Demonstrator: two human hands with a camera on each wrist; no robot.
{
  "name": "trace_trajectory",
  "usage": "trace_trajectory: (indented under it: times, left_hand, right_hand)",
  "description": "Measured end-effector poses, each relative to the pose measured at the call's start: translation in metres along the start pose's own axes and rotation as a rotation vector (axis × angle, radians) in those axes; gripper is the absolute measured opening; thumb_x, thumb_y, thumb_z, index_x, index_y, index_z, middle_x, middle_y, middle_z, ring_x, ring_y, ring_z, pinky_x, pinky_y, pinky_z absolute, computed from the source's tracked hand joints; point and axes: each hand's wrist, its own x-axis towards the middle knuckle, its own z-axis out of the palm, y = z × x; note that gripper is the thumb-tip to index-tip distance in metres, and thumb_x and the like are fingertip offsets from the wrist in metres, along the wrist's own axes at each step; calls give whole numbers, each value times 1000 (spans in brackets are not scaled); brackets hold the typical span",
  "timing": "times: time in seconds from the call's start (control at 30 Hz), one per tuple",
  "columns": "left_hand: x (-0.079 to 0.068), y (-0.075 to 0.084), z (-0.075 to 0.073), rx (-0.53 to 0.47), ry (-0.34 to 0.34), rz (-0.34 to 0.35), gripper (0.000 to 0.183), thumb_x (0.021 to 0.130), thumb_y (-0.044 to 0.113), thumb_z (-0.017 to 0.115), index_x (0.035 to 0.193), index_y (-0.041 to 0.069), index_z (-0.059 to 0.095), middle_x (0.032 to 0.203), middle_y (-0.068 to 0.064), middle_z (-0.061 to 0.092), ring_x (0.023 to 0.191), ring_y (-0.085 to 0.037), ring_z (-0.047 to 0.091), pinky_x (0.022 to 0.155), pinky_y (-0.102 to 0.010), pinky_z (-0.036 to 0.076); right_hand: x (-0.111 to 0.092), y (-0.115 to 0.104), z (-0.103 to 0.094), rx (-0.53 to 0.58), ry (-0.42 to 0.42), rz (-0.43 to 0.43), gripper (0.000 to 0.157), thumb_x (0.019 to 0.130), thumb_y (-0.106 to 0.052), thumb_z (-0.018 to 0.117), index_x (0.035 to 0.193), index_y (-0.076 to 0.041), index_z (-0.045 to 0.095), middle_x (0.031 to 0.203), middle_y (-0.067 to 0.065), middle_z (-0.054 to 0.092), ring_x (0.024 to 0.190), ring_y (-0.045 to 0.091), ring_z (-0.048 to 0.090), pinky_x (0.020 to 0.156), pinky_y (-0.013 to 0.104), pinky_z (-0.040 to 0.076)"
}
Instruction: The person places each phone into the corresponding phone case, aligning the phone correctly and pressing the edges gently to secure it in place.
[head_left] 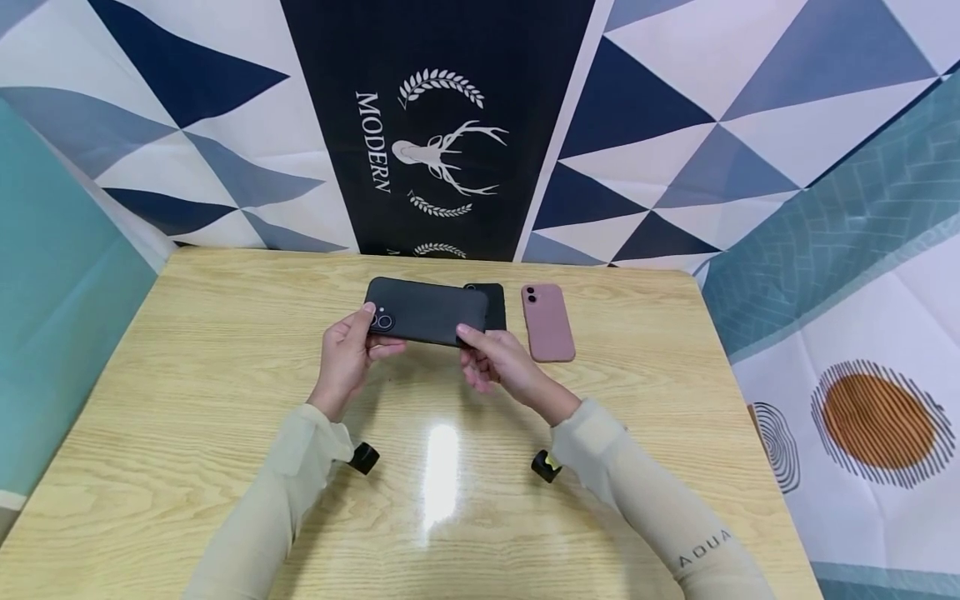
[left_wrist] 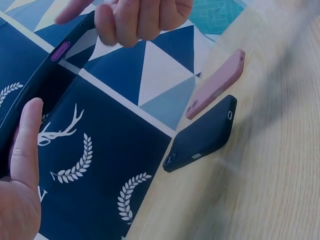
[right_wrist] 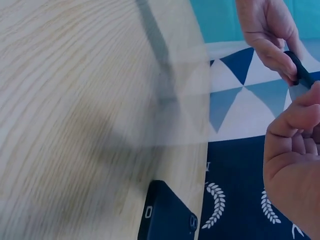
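Note:
A phone in a dark case [head_left: 423, 310] is held level above the far part of the table, its camera end to the left and its back facing up. My left hand [head_left: 347, 352] grips the camera end, thumb on top near the lenses. At the opposite end, my right hand [head_left: 504, 362] pinches it with the thumb on top and fingers below. A purple side button [left_wrist: 60, 51] shows in the left wrist view. Partly hidden behind the held phone, a second dark-cased phone [head_left: 496, 307] lies on the table. Beside it on the right lies a pink-cased phone [head_left: 550, 327].
The light wood table [head_left: 187, 375] ends at a patterned cloth backdrop [head_left: 472, 42]. Teal and white cloth [head_left: 840, 292] hangs along the right side. Small black devices [head_left: 364, 457] sit at both wrists, below the sleeves.

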Motion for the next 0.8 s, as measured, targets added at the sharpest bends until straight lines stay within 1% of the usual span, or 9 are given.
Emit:
trace_trajectory:
  times: [0.17, 0.3, 0.37, 0.53, 0.7, 0.8]
  left_hand:
    - [0, 0, 2, 12, -1, -2, 30, 100, 27, 44, 89, 5, 61, 68, -2, 70, 57, -12, 68, 61, -25, 58]
    - [-1, 1, 2, 4, 6, 0, 30, 100, 26, 43, 88, 5, 61, 68, -2, 70, 56, -13, 68, 61, -26, 58]
    - [-1, 1, 3, -7, 2, 3, 30, 100, 25, 43, 87, 5, 61, 68, -2, 70, 56, -13, 68, 61, -26, 58]
    - [-3, 4, 6, -50, -34, 12, 31, 101, 21, 40, 85, 5, 61, 68, -3, 70, 57, -14, 69, 62, -28, 58]
    - [-5, 7, 8, -100, -78, 2, 28, 101, 17, 36, 89, 4, 59, 70, -4, 70, 59, -16, 69, 64, -31, 59]
    - [-5, 9, 8, -110, -99, -24, 27, 101, 20, 37, 95, 4, 58, 73, -4, 71, 60, -16, 70, 64, -30, 59]
  right_hand:
    - [4, -1, 5, -18, 24, -4, 31, 95, -29, 53, 74, -8, 60, 53, -2, 56, 41, 9, 45, 40, 23, 37]
    - [7, -1, 7, 16, 43, -17, 26, 94, -24, 54, 75, -8, 62, 53, -3, 57, 41, 8, 47, 41, 22, 38]
    - [8, -1, 7, 69, 44, -19, 26, 94, -21, 53, 73, -8, 62, 52, -3, 58, 41, 8, 49, 41, 21, 39]
    - [10, -5, 5, 208, 40, -32, 30, 93, -12, 49, 66, -7, 63, 49, -2, 58, 39, 7, 49, 39, 18, 37]
    - [10, -10, 2, 253, 32, -33, 35, 93, -9, 45, 63, -7, 63, 46, -2, 56, 36, 6, 47, 36, 17, 37]
    - [9, -12, -1, 265, 15, -35, 37, 93, -8, 42, 61, -7, 63, 45, -2, 55, 36, 6, 46, 36, 17, 37]
